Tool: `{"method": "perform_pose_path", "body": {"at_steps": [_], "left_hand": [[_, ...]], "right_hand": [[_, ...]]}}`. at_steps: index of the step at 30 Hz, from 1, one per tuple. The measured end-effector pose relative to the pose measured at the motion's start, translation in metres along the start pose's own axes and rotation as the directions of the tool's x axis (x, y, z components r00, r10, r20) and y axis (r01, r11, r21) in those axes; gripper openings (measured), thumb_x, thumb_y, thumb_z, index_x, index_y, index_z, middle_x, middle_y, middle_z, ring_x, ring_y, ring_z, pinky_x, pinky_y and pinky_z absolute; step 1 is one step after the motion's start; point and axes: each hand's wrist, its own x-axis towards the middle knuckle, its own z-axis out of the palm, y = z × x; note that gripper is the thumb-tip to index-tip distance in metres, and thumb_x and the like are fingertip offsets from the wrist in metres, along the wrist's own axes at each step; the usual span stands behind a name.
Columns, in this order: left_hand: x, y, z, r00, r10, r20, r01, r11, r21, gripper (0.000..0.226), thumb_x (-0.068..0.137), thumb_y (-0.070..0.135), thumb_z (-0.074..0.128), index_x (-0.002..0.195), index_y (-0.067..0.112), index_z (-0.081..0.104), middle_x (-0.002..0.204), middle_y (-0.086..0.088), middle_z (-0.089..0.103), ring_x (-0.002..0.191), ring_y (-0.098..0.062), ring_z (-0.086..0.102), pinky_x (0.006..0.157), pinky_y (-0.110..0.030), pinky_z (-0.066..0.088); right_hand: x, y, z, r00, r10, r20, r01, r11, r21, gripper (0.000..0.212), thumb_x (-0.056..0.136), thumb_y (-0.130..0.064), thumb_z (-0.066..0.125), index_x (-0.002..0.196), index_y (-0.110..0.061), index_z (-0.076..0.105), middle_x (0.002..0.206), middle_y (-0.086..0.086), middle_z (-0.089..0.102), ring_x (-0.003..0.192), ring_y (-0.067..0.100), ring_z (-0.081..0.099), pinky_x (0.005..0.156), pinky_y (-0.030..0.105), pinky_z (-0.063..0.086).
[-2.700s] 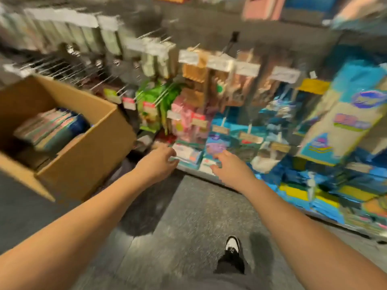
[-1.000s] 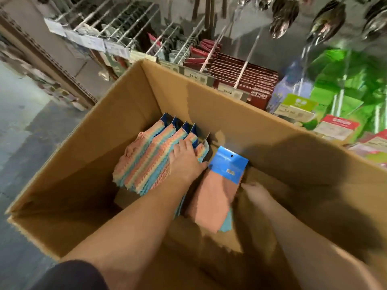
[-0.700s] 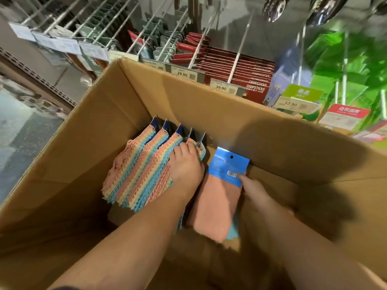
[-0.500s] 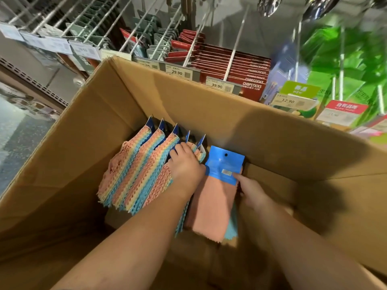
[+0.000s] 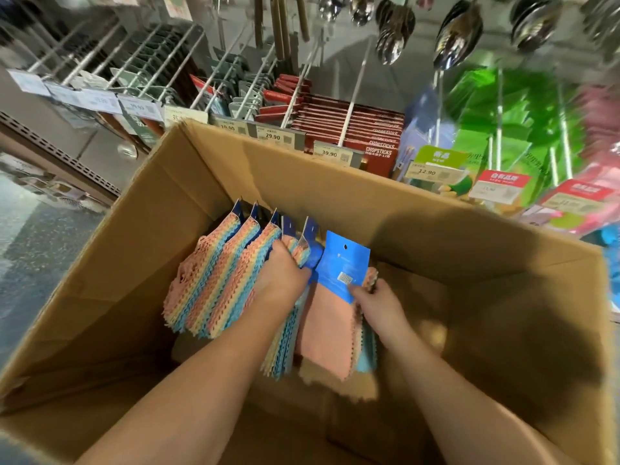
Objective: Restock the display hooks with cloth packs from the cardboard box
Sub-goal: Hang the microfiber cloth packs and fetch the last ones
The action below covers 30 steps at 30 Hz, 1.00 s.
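Both my hands are inside the open cardboard box (image 5: pixel 453 229). A row of several striped cloth packs (image 5: pixel 214 280) with blue header cards stands on edge at the box's back left. My left hand (image 5: pixel 285 276) curls its fingers over the tops of the rightmost packs in that row. Beside them lies a pink cloth pack (image 5: pixel 328 330) with a blue header card (image 5: pixel 344 263) facing up. My right hand (image 5: pixel 375 307) pinches this pack at the lower right corner of its card.
Behind the box, metal display hooks (image 5: pixel 352 95) carry red chopstick boxes (image 5: pixel 365 135), grey packs and green packs (image 5: pixel 503 135), with price tags (image 5: pixel 330 154) on their tips. Metal ladles (image 5: pixel 456 38) hang above. Grey floor (image 5: pixel 33 250) lies left of the box.
Earlier my hands were at the lower shelf packs; they have since moved into the box. In the last second my right hand reached the flat pack and pinched its card; my left hand curled over the row.
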Motion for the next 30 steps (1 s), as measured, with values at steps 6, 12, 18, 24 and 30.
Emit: {"method": "perform_pose_path", "body": {"at_steps": [6,12,18,24,30], "left_hand": [[-0.111,0.035,-0.061,0.974,0.141,-0.175,-0.200,0.898,-0.393,0.053,0.086,0.024,0.073,0.127,0.030,0.038,0.112,0.010,0.059,0.090,-0.012,0.058,0.064,-0.028,0.040],[-0.220,0.099,-0.098,0.911,0.151,-0.383,-0.350,0.776,-0.526,0.057,0.082,0.018,0.077,0.128,0.024,0.044,0.104,0.014,0.059,0.090,-0.004,0.054,0.073,-0.026,0.038],[-0.326,0.179,-0.087,0.827,0.330,-0.454,-0.535,0.711,-0.457,0.055,0.080,0.013,0.076,0.113,0.034,0.037,0.092,0.025,0.054,0.072,0.004,0.050,0.063,-0.026,0.034],[-0.429,0.261,-0.027,0.784,0.425,-0.453,-0.606,0.684,-0.406,0.052,0.080,0.016,0.077,0.112,0.032,0.040,0.088,0.022,0.055,0.081,-0.005,0.049,0.065,-0.027,0.031],[-0.525,0.341,0.049,0.718,0.585,-0.377,-0.696,0.589,-0.412,0.057,0.070,0.033,0.078,0.120,0.031,0.051,0.105,0.019,0.066,0.099,-0.010,0.065,0.081,-0.034,0.048]], "right_hand": [[-0.104,-0.041,-0.070,0.930,-0.246,-0.272,0.258,0.966,0.009,0.022,0.086,-0.025,0.070,0.090,-0.014,0.052,0.079,0.001,0.060,0.074,0.022,0.056,0.065,0.031,0.042],[-0.188,-0.081,-0.152,0.732,-0.472,-0.491,0.508,0.859,-0.067,0.028,0.084,-0.026,0.072,0.083,-0.023,0.044,0.071,-0.005,0.053,0.069,0.027,0.057,0.064,0.032,0.040],[-0.258,-0.082,-0.235,0.696,-0.570,-0.436,0.606,0.793,-0.068,0.059,0.076,-0.042,0.079,0.122,-0.019,0.049,0.107,0.007,0.068,0.097,0.027,0.065,0.079,0.039,0.052],[-0.301,-0.015,-0.372,0.557,-0.777,-0.294,0.811,0.584,-0.009,0.010,0.098,-0.029,0.056,0.106,-0.027,0.050,0.121,-0.001,0.051,0.101,0.002,0.051,0.084,-0.002,0.029],[-0.328,0.069,-0.529,0.479,-0.725,-0.496,0.818,0.573,-0.048,0.039,0.085,-0.009,0.073,0.107,-0.031,0.049,0.114,-0.006,0.048,0.103,0.008,0.056,0.091,0.020,0.042]]}}
